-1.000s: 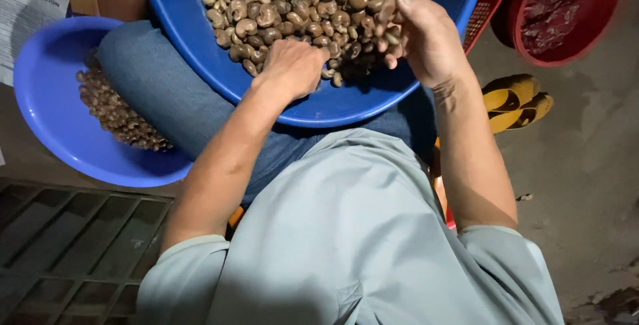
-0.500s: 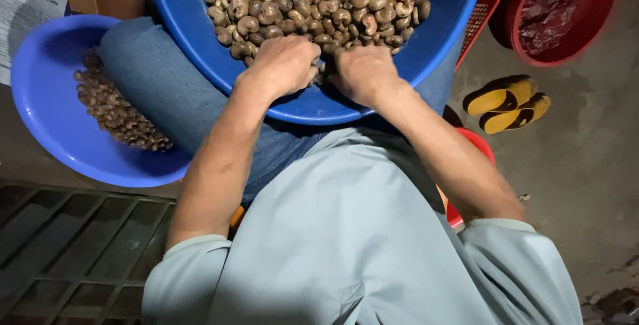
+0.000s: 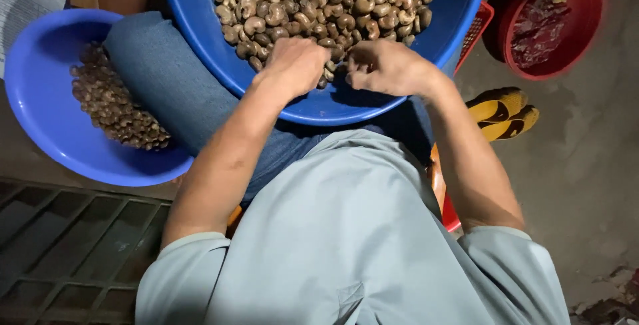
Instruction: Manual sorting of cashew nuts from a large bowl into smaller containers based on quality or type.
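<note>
Person seen from above via head camera. Upper body: pale grey-blue short-sleeved shirt (image 3: 346, 232), smooth plain fabric, no print visible. 2 sleeves end above the elbow, each with a folded hem; left sleeve (image 3: 183, 258), right sleeve (image 3: 506, 252). A small stitched fold or seam detail sits low at the shirt's centre front (image 3: 349, 295); possibly a placket or pocket edge, view too dim to tell. Forearms bare below the sleeves; left hand (image 3: 296, 65) and right hand (image 3: 386, 66) bare, no gloves, rings or watch seen. Lower body: blue denim trousers (image 3: 160, 85), medium wash, fine weave, visible over 1 raised knee and at the lap.
</note>
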